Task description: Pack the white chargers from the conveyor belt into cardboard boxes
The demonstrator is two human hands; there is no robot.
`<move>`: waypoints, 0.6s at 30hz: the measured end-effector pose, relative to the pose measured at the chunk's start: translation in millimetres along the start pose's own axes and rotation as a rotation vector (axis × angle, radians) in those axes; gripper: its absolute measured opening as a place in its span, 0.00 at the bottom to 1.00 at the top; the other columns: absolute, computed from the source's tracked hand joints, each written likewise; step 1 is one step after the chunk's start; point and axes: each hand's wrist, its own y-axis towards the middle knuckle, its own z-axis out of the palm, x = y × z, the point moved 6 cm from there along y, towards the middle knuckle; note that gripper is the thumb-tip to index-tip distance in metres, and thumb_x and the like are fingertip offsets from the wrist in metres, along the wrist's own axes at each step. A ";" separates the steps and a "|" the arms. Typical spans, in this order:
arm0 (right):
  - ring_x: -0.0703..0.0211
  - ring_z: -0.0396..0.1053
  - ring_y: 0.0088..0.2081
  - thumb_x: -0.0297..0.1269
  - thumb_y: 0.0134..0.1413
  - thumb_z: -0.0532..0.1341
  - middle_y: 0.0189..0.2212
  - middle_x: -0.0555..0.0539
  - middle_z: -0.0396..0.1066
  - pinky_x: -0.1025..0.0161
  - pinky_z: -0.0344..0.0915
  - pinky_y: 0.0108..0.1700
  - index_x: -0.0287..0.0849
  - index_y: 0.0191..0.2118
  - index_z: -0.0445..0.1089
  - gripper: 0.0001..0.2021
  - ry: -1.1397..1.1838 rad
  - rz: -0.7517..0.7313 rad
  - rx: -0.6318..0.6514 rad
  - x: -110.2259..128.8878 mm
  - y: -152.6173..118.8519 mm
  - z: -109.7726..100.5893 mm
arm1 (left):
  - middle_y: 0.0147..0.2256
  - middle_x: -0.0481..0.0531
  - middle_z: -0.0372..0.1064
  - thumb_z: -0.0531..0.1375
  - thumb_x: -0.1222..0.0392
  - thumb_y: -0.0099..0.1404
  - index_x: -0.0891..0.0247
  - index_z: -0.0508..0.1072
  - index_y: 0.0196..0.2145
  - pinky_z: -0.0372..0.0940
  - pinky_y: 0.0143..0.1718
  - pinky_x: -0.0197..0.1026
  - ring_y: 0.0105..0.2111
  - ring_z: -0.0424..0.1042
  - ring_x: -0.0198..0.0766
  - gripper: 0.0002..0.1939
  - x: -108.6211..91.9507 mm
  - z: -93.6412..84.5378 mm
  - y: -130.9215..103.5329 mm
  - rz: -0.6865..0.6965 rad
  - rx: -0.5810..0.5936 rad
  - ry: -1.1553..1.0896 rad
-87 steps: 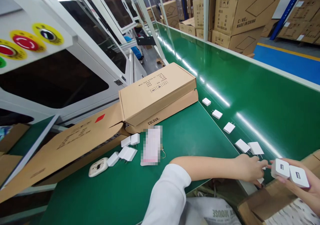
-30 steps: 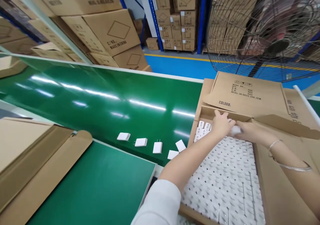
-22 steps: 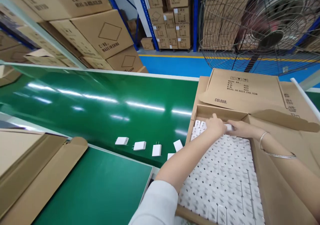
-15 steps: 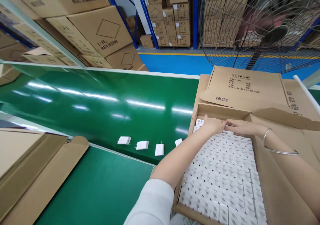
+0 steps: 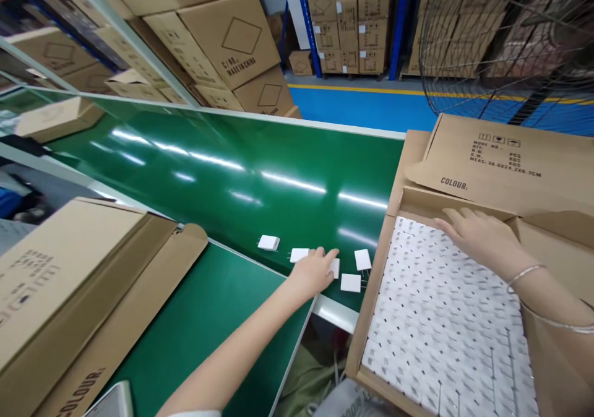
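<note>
My left hand is over the green conveyor belt, its fingers curled round a white USB charger plug that they partly hide. Close by lie more white plugs: one by the knuckles, one farther left, and two to the right, near the box wall. Over the far end of an open cardboard box, my right hand is open, palm down and fingers apart, holding nothing. Beneath it, closely packed rows of white plugs fill the box.
A closed flat carton sits behind the open box. At lower left another carton rests on the green surface, with a phone-like device at its edge. Stacked cartons and a large fan stand beyond the belt.
My left hand has left the box and moved to the plugs on the belt. My right hand has lifted and opened above the packed rows. The view has shifted left.
</note>
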 end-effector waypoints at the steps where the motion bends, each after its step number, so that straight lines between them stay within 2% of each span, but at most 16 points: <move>1: 0.44 0.65 0.44 0.45 0.64 0.42 0.42 0.36 0.69 0.52 0.62 0.41 0.35 0.49 0.67 0.24 -0.065 -0.059 -0.082 25.3 -0.8 -9.6 | 0.46 0.62 0.64 0.51 0.60 0.62 0.61 0.56 0.59 0.65 0.42 0.48 0.46 0.68 0.52 0.27 -2.3 9.5 -0.1 -0.021 0.011 -0.026; 2: 0.47 0.65 0.44 0.41 0.64 0.43 0.41 0.36 0.69 0.54 0.61 0.41 0.34 0.47 0.68 0.21 -0.087 -0.148 -0.121 55.4 -1.9 -14.7 | 0.45 0.61 0.64 0.50 0.57 0.63 0.60 0.56 0.59 0.66 0.40 0.48 0.44 0.69 0.51 0.26 -5.1 15.9 1.0 -0.048 0.008 -0.052; 4: 0.50 0.64 0.42 0.38 0.63 0.45 0.39 0.38 0.69 0.56 0.59 0.41 0.35 0.41 0.70 0.18 -0.109 -0.291 -0.056 116.3 -2.4 -8.6 | 0.44 0.61 0.64 0.49 0.56 0.63 0.60 0.58 0.57 0.66 0.38 0.47 0.41 0.71 0.50 0.24 -8.8 21.0 4.4 -0.108 -0.028 -0.090; 5: 0.48 0.63 0.44 0.40 0.63 0.46 0.39 0.37 0.69 0.55 0.57 0.43 0.35 0.39 0.71 0.18 -0.147 -0.342 -0.002 143.7 -1.5 0.4 | 0.43 0.61 0.64 0.50 0.56 0.62 0.61 0.59 0.55 0.66 0.37 0.47 0.41 0.71 0.50 0.23 -8.5 21.1 5.9 -0.136 -0.053 -0.118; 7: 0.45 0.63 0.45 0.44 0.62 0.50 0.37 0.35 0.69 0.53 0.55 0.45 0.33 0.36 0.73 0.19 -0.195 -0.322 0.105 180.9 5.1 24.3 | 0.42 0.59 0.64 0.52 0.57 0.61 0.61 0.61 0.52 0.65 0.38 0.46 0.40 0.71 0.49 0.21 -2.4 19.4 7.6 -0.174 -0.115 -0.225; 8: 0.43 0.64 0.44 0.45 0.60 0.54 0.35 0.34 0.70 0.52 0.55 0.45 0.33 0.34 0.73 0.19 -0.209 -0.299 0.147 191.9 9.6 36.7 | 0.41 0.58 0.65 0.53 0.57 0.60 0.61 0.61 0.51 0.65 0.39 0.46 0.40 0.71 0.48 0.20 4.2 18.4 7.6 -0.190 -0.159 -0.317; 11: 0.43 0.67 0.40 0.44 0.54 0.60 0.33 0.33 0.71 0.52 0.57 0.42 0.32 0.31 0.73 0.16 -0.209 -0.219 0.222 199.5 22.2 61.3 | 0.36 0.50 0.66 0.53 0.59 0.59 0.58 0.58 0.49 0.64 0.39 0.41 0.35 0.70 0.39 0.19 34.7 21.5 5.3 -0.235 -0.240 -0.735; 13: 0.44 0.69 0.39 0.43 0.54 0.59 0.34 0.34 0.71 0.55 0.60 0.38 0.32 0.36 0.71 0.15 -0.189 -0.194 0.222 194.3 24.6 61.3 | 0.33 0.47 0.67 0.53 0.60 0.60 0.57 0.56 0.49 0.64 0.37 0.39 0.31 0.69 0.35 0.19 56.9 25.0 2.2 -0.253 -0.234 -0.974; 14: 0.45 0.69 0.38 0.43 0.55 0.58 0.35 0.35 0.71 0.57 0.60 0.36 0.33 0.39 0.70 0.15 -0.177 -0.196 0.214 192.2 22.8 57.4 | 0.33 0.46 0.67 0.53 0.60 0.60 0.57 0.56 0.49 0.64 0.37 0.39 0.31 0.69 0.35 0.19 67.1 24.1 -0.5 -0.258 -0.234 -1.014; 16: 0.47 0.70 0.37 0.42 0.57 0.56 0.35 0.38 0.71 0.60 0.61 0.32 0.34 0.45 0.66 0.16 -0.156 -0.230 0.205 192.4 12.9 47.8 | 0.36 0.49 0.66 0.52 0.61 0.59 0.58 0.56 0.50 0.64 0.39 0.41 0.33 0.68 0.36 0.20 85.1 13.8 -8.3 -0.268 -0.285 -0.907; 18: 0.48 0.70 0.36 0.41 0.56 0.58 0.34 0.41 0.71 0.61 0.61 0.30 0.35 0.48 0.63 0.17 -0.143 -0.285 0.224 199.0 -2.8 43.9 | 0.41 0.54 0.64 0.52 0.62 0.59 0.60 0.55 0.53 0.63 0.42 0.44 0.37 0.67 0.40 0.24 93.9 -2.5 -16.5 -0.237 -0.331 -0.675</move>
